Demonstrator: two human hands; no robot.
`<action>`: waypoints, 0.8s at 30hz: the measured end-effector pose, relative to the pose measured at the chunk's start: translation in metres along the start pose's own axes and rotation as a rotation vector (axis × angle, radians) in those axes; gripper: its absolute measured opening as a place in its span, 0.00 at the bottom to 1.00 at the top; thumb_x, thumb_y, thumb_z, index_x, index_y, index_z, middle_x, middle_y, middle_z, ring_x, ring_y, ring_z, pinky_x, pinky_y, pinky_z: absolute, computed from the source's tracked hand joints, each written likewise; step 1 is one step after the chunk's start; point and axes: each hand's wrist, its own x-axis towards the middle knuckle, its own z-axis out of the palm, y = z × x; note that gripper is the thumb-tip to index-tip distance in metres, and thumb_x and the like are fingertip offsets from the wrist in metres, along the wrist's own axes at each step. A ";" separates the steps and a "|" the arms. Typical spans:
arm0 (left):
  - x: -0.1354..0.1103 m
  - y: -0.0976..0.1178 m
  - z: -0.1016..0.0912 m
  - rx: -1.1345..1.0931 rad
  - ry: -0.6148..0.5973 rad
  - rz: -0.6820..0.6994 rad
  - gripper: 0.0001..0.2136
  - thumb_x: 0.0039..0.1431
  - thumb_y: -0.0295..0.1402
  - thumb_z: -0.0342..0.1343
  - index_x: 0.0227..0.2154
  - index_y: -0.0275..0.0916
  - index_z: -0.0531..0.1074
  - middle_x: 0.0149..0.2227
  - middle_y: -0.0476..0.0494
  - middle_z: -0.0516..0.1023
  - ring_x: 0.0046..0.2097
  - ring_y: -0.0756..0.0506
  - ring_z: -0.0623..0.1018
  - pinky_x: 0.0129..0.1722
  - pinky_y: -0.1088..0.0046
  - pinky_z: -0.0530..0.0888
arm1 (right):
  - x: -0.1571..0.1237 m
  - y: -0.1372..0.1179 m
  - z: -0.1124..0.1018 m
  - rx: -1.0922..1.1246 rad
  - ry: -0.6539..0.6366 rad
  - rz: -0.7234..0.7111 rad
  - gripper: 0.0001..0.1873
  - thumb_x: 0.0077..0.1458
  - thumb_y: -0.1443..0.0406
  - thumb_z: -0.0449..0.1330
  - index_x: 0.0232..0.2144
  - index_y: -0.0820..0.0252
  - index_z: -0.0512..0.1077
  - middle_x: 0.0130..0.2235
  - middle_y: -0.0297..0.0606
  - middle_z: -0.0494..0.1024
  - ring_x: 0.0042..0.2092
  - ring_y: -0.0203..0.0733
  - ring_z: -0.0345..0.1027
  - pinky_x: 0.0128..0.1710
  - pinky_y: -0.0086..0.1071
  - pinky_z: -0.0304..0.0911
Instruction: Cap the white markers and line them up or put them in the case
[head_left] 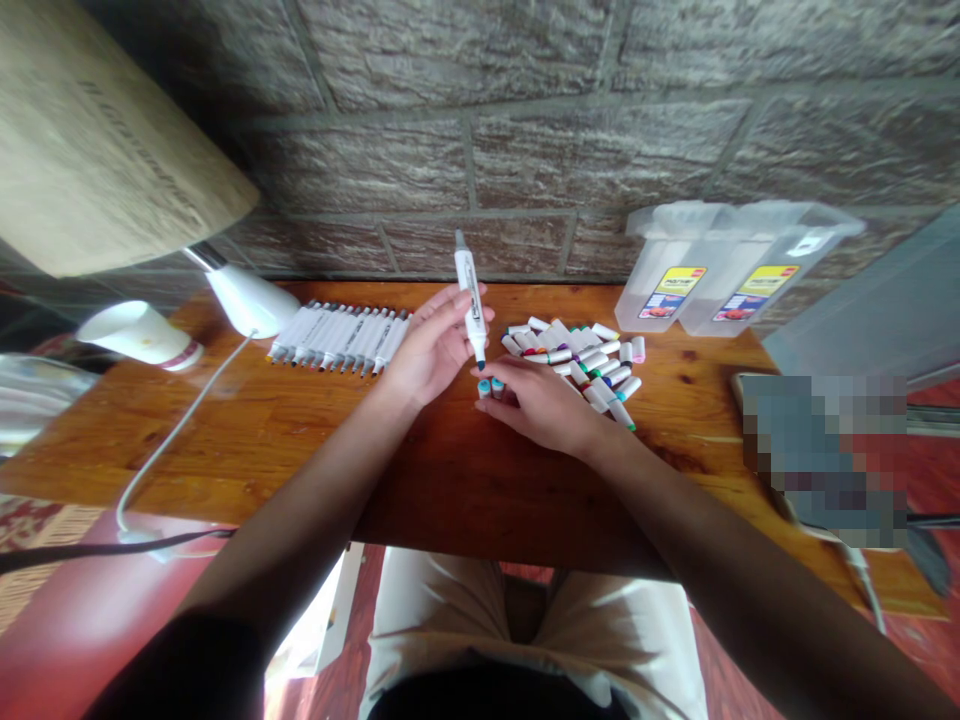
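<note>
My left hand (435,345) holds a white marker (470,295) upright above the table, pinched between thumb and fingers. Its lower end shows a dark tip and its upper end is grey. Close below that tip, my right hand (544,400) has its thumb and fingers closed around two white marker caps (484,388) with teal-blue ends. Beyond my right hand lies a loose pile of white caps (592,355) with coloured ends. Left of my left hand, a row of white markers (337,338) lies side by side.
Two clear plastic containers (652,290) stand at the back right by the stone wall (525,150). A lamp (251,295), its cord and a paper cup (139,335) are at the left. A blurred-out device (825,460) lies at the right on the wooden table (300,430).
</note>
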 end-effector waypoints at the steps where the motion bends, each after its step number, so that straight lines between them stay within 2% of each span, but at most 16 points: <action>1: 0.000 0.000 0.000 0.001 0.003 -0.002 0.15 0.47 0.39 0.72 0.36 0.40 0.77 0.31 0.49 0.81 0.33 0.51 0.78 0.29 0.78 0.72 | 0.001 0.000 0.001 -0.004 0.009 -0.001 0.13 0.63 0.67 0.61 0.49 0.63 0.74 0.46 0.45 0.79 0.42 0.43 0.74 0.47 0.36 0.66; 9: -0.001 -0.001 -0.001 0.042 0.015 -0.017 0.15 0.51 0.41 0.70 0.38 0.40 0.77 0.31 0.48 0.81 0.32 0.50 0.78 0.30 0.77 0.71 | 0.008 0.002 0.002 -0.013 0.011 0.007 0.10 0.63 0.70 0.59 0.47 0.62 0.75 0.41 0.42 0.80 0.42 0.42 0.73 0.47 0.35 0.65; 13: -0.001 -0.001 -0.001 0.030 -0.019 -0.017 0.14 0.51 0.40 0.70 0.37 0.41 0.77 0.30 0.49 0.81 0.28 0.52 0.75 0.26 0.76 0.69 | 0.010 0.000 0.000 -0.009 0.009 0.004 0.11 0.62 0.71 0.59 0.47 0.62 0.75 0.42 0.42 0.80 0.42 0.43 0.73 0.47 0.35 0.64; 16: 0.000 0.000 0.000 0.039 0.010 -0.021 0.13 0.51 0.40 0.69 0.37 0.41 0.77 0.31 0.49 0.81 0.29 0.51 0.76 0.28 0.76 0.71 | 0.006 -0.003 -0.009 -0.014 0.034 0.003 0.13 0.61 0.69 0.60 0.49 0.62 0.74 0.44 0.43 0.80 0.41 0.42 0.74 0.46 0.34 0.65; 18: 0.000 0.001 0.000 0.038 0.033 -0.016 0.13 0.51 0.40 0.69 0.37 0.41 0.77 0.31 0.49 0.80 0.31 0.50 0.77 0.30 0.76 0.72 | 0.000 -0.003 -0.024 -0.008 0.058 0.001 0.14 0.61 0.66 0.62 0.49 0.60 0.74 0.46 0.43 0.80 0.40 0.42 0.74 0.44 0.34 0.66; 20: 0.000 0.002 0.000 0.036 0.045 -0.011 0.13 0.51 0.40 0.69 0.37 0.40 0.77 0.31 0.49 0.80 0.32 0.51 0.78 0.31 0.76 0.73 | -0.009 0.000 -0.048 0.009 0.070 0.026 0.11 0.60 0.65 0.62 0.45 0.59 0.76 0.44 0.41 0.82 0.39 0.41 0.75 0.42 0.34 0.66; 24: 0.001 0.002 -0.002 0.028 0.043 -0.018 0.13 0.51 0.40 0.70 0.37 0.40 0.77 0.31 0.48 0.81 0.32 0.50 0.78 0.30 0.76 0.73 | -0.035 0.021 -0.104 -0.027 -0.038 0.295 0.07 0.58 0.64 0.62 0.37 0.57 0.80 0.38 0.39 0.84 0.36 0.43 0.76 0.39 0.35 0.66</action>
